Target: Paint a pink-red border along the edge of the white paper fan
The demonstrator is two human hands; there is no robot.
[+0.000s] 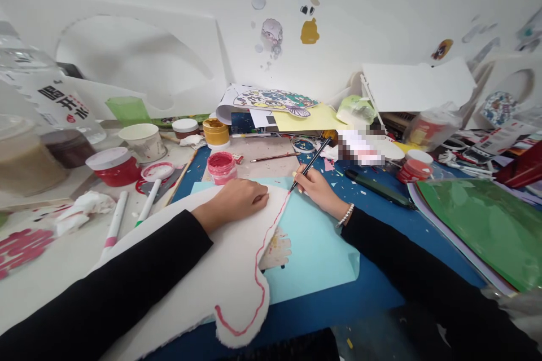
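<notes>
From here I see the right hand [315,186] gripping a brush [311,162] at the white cutout's [203,271] edge, the left hand [235,203] pressed flat-knuckled on it, holding nothing visible. Beyond the left hand, an open jar [222,168] contains pinkish-red paint [221,161].

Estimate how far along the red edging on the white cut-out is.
Done: thin wavy red line from the lower lobe's curl up to the brush tip on the large white cut-out sheet.
In hand: slim black brush in the right hand; left hand rests on the sheet.
Probably left: visible top edge beyond the tip, still without red.
</notes>
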